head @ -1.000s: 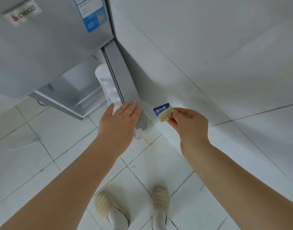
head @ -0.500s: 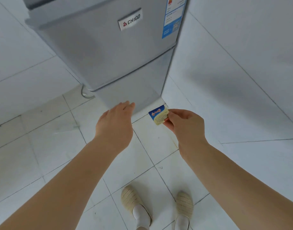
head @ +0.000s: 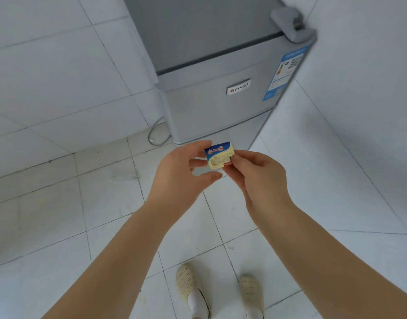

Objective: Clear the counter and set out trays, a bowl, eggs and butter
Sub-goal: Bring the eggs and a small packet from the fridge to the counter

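The person stands on a tiled floor facing a small grey fridge, whose doors appear closed. Both hands are raised between the body and the fridge, well above the floor.

The butter is a small single-portion pack with a blue and cream label. It sits in the air between the two hands, just in front of the fridge base. No counter, tray, bowl or egg is in view.

The right hand pinches the pack's right edge between thumb and fingers and carries it. The left hand is curled round the pack's left side, with a finger over the top-left corner and the thumb below. Whether the left fingertips bear on the pack or only hover at its edge cannot be settled from this angle.

Handling assessment: the pack is judged very light and needs only a fingertip pinch. The wrapper is likely thin foil or plastic, and the contents, being chilled, should be firm but will soften with warm handling. A hard squeeze across the flat faces could dent the portion or split the seal. The sounder hold is by the short edges or the rim, with brief contact. A cold wrapper may be slightly slick, so two-point support is prudent while walking.

Stage, as judged: butter fetched, not yet set out.
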